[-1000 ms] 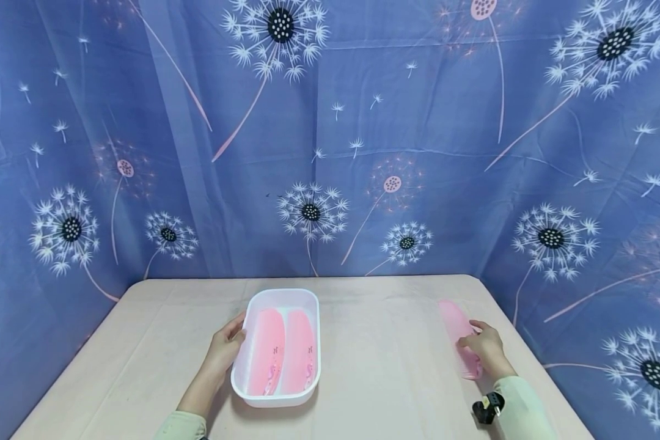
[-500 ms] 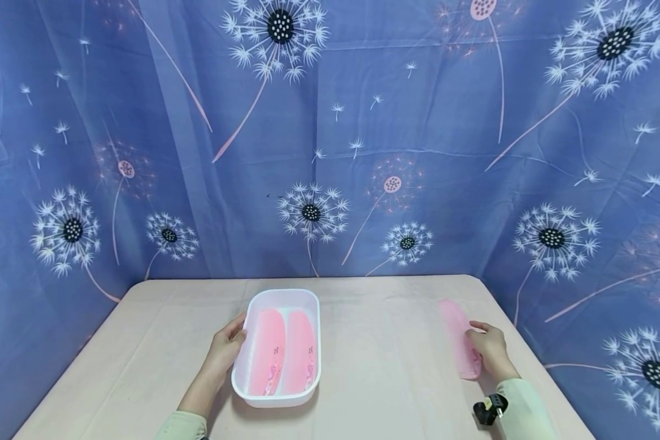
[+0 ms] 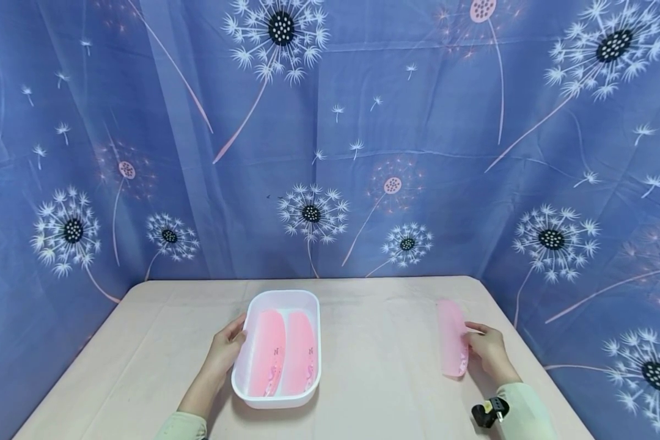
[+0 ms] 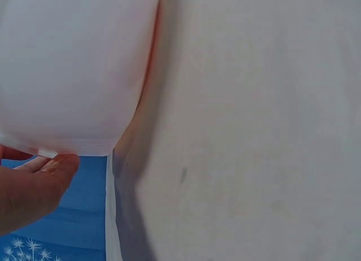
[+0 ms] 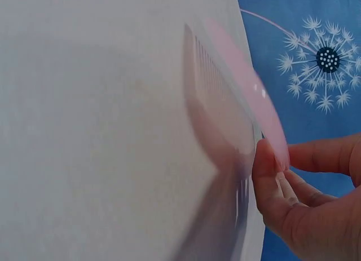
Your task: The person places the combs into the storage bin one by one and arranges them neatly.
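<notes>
My left hand (image 3: 222, 348) grips the left rim of a white plastic box (image 3: 275, 401), with the thumb on the near side of the rim. Inside lie two pink combs side by side, a left comb (image 3: 267, 348) and a right comb (image 3: 299, 351), each with a small printed pattern. In the left wrist view the box's outer wall (image 4: 73, 63) hides the contents. Far to the right, my right hand (image 3: 489, 348) pinches another pink comb (image 3: 452, 342) by its right long edge. The right wrist view has this comb (image 5: 248, 86) tilted, its toothed shadow on the tablecloth.
A pale cloth covers the table (image 3: 385, 348). Blue curtains (image 3: 352, 134) with a dandelion print hang behind and at both sides. On the right wrist sits a black camera mount (image 3: 489, 411).
The right hand's fingers have gone from lying over the comb to pinching its edge. The comb has tilted, and its lower end has swung left. Left hand and box have stayed put.
</notes>
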Demonstrator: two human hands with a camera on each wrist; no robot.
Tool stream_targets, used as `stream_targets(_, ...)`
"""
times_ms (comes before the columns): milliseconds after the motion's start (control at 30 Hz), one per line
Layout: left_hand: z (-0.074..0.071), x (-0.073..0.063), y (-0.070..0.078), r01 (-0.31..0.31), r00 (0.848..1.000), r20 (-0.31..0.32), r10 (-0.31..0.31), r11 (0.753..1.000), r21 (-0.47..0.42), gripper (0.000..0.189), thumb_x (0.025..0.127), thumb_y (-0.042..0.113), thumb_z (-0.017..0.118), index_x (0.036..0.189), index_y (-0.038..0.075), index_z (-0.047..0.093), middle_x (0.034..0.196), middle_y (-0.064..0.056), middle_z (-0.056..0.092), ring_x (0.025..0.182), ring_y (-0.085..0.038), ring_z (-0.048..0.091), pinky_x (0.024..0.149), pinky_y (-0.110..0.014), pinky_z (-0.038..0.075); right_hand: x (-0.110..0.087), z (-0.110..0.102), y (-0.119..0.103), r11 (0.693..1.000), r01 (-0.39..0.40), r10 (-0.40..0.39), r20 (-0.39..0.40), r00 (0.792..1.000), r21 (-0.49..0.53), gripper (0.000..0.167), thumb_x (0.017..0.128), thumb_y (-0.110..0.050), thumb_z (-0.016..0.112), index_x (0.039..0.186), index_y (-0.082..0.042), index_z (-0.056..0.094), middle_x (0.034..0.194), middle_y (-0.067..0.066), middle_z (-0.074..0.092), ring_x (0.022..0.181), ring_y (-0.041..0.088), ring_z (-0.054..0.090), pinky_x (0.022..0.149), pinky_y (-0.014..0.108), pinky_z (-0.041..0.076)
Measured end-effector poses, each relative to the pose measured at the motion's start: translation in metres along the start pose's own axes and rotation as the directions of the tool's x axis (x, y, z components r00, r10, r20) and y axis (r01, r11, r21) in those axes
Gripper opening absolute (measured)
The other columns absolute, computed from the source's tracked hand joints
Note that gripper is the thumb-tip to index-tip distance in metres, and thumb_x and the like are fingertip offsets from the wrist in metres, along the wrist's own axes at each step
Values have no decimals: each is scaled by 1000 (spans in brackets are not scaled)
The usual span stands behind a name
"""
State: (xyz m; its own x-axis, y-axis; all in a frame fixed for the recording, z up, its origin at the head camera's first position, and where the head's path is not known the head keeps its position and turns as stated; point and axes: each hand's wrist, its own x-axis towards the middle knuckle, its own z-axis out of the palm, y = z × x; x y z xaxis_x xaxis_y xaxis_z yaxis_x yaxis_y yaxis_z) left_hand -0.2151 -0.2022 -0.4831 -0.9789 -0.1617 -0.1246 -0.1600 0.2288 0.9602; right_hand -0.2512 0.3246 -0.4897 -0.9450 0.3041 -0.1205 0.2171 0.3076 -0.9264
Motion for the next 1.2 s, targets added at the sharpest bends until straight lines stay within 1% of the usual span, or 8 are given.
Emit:
stream_targets(100, 0, 0, 0, 6, 1000, -1, -6, 1000, 2, 49, 101, 11, 41, 149, 6, 32, 149, -24, 34, 139, -42, 28, 112, -53, 30, -1, 3, -1, 999, 7, -8, 24, 1000, 33, 52, 81, 5, 54, 130, 20, 42, 78, 5, 64, 63, 9, 55, 55, 21, 52)
stream_targets(233, -1, 0, -2, -5, 1000, 6, 5, 1000, 5, 49, 101, 12, 41, 149, 6, 31, 150, -24, 33, 139, -42, 28, 112, -52, 30, -2, 8, -4, 993, 34, -41, 60, 997, 109, 50, 82, 5, 56, 128, 21, 43, 77, 8, 65, 65, 10, 60, 58, 23, 56)
stream_targets(333, -1, 1, -4, -15, 1000, 11, 15, 1000, 3, 49, 101, 12, 40, 149, 6, 31, 150, -24, 33, 139, -42, 27, 113, -51, 29, -5, 12, -7, 989, 31, -43, 81, 996, 142, 52, 82, 6, 57, 129, 20, 42, 78, 9, 67, 65, 10, 62, 59, 23, 57)
stream_targets(433, -1, 1, -5, -19, 1000, 12, 19, 1000, 1, 49, 101, 12, 40, 149, 6, 31, 150, -24, 33, 139, -42, 27, 113, -51, 29, -8, 17, -13, 991, 19, -32, 96, 995, 132, 56, 83, 4, 58, 133, 19, 38, 81, 7, 68, 66, 8, 63, 60, 22, 57)
stream_targets(533, -1, 1, -4, -19, 1000, 9, 19, 1000, 0, 49, 101, 12, 40, 149, 6, 31, 149, -24, 33, 139, -42, 27, 113, -51, 29, -13, 23, -18, 990, 5, -20, 102, 995, 143, 56, 84, 4, 59, 135, 17, 38, 81, 6, 69, 65, 8, 63, 60, 22, 58)
stream_targets(800, -1, 1, -3, -22, 1000, 13, 22, 1000, 1, 50, 101, 12, 40, 149, 6, 31, 149, -25, 33, 139, -42, 28, 112, -51, 30, -20, 37, -24, 981, 8, -35, 136, 990, 196, 55, 86, 5, 59, 136, 16, 37, 75, 1, 66, 61, 7, 60, 57, 20, 56)
stream_targets(967, -1, 2, -3, -24, 1000, 16, 24, 1000, -6, 50, 101, 12, 40, 149, 5, 30, 149, -25, 32, 139, -43, 28, 112, -51, 30, -25, 45, -27, 969, -7, -33, 158, 987, 246, 55, 86, 8, 58, 136, 16, 37, 79, 3, 68, 63, 8, 62, 58, 21, 57)
stream_targets(1200, 0, 2, -3, -18, 1000, 6, 18, 1000, -12, 50, 101, 11, 40, 149, 4, 30, 149, -25, 33, 138, -42, 29, 113, -50, 30, -31, 58, -32, 974, 16, -57, 173, 983, 228, 52, 85, 9, 58, 134, 16, 39, 82, 7, 68, 67, 10, 63, 60, 22, 58)
